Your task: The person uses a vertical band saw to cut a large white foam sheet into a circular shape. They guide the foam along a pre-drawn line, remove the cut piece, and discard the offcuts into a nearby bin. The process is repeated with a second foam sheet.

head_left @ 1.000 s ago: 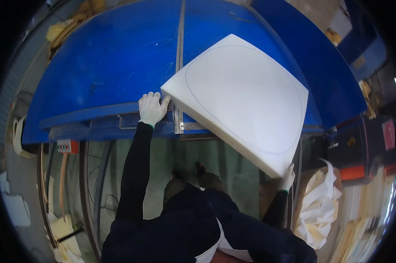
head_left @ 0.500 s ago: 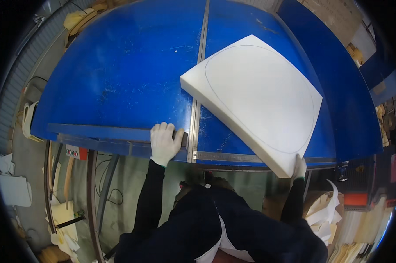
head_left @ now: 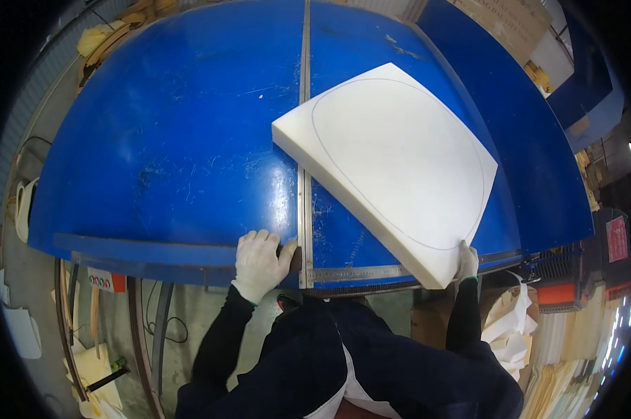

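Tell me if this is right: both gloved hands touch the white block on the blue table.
Not both: in the head view, only the right hand touches the white block on the blue table; the left hand is at the table's front edge.

The 1 head-worn fisheye view looks steeply down from above the near side of the blue table (head_left: 190,153), close over the person's torso (head_left: 287,356), and faces toward the table's far edge.
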`<action>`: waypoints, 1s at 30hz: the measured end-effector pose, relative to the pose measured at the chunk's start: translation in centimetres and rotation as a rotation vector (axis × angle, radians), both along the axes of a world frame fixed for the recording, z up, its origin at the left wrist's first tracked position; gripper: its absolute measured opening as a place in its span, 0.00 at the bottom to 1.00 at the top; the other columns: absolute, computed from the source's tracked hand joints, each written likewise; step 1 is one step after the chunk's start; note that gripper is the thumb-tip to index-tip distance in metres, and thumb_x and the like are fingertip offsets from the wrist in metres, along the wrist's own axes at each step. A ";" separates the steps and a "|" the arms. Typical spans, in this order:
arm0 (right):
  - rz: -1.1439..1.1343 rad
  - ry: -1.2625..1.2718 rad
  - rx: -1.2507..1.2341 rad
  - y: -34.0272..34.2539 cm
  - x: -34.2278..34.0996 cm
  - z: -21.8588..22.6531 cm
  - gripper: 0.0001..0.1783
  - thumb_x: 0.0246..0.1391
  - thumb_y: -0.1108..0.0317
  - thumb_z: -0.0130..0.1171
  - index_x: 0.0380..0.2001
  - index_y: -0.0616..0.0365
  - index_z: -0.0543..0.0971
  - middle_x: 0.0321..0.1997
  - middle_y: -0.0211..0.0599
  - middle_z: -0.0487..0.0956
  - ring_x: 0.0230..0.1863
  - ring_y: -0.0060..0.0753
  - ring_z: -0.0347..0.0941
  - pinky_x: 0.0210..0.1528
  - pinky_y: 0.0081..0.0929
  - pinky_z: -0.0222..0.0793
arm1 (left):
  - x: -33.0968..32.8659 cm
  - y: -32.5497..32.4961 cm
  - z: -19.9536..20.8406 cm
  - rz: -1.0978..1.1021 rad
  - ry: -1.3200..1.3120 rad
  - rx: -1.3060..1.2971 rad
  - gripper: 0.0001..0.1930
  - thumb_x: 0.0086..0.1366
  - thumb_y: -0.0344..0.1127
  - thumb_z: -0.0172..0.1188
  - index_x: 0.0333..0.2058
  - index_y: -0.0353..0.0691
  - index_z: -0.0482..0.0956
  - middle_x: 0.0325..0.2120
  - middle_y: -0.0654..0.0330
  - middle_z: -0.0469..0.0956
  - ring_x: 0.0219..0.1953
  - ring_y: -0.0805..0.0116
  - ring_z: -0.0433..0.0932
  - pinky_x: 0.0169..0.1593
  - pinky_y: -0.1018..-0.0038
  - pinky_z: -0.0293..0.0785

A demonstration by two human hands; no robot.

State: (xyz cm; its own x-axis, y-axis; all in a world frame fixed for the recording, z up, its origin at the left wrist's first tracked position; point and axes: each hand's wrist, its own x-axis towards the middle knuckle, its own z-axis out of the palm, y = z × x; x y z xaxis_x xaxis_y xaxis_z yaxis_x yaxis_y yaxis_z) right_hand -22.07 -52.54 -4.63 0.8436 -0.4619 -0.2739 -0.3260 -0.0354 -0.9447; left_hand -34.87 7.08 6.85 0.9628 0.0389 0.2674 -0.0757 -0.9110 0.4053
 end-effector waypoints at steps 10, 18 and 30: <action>-0.031 -0.055 0.049 2.9 6.3 -3.5 0.35 0.69 0.46 0.50 0.54 0.76 0.75 0.50 0.46 0.81 0.47 0.35 0.77 0.52 0.32 0.72 | 21.5 3.6 -3.4 0.147 0.574 -0.781 0.32 0.65 0.59 0.63 0.37 0.26 0.78 0.29 0.50 0.78 0.35 0.61 0.80 0.39 0.63 0.79; 0.096 0.081 -0.305 9.1 10.5 0.9 0.33 0.69 0.49 0.48 0.47 0.78 0.78 0.40 0.44 0.82 0.42 0.31 0.74 0.47 0.30 0.69 | 33.7 2.9 -8.0 0.412 0.553 -1.200 0.25 0.68 0.48 0.59 0.47 0.25 0.75 0.47 0.47 0.77 0.47 0.55 0.79 0.48 0.55 0.80; 0.158 0.073 -0.343 12.9 16.5 0.7 0.32 0.70 0.50 0.47 0.46 0.77 0.78 0.38 0.45 0.82 0.39 0.31 0.74 0.45 0.31 0.69 | 39.9 5.3 -9.7 0.493 0.217 -1.311 0.14 0.67 0.36 0.56 0.41 0.27 0.78 0.34 0.51 0.80 0.34 0.58 0.81 0.36 0.61 0.80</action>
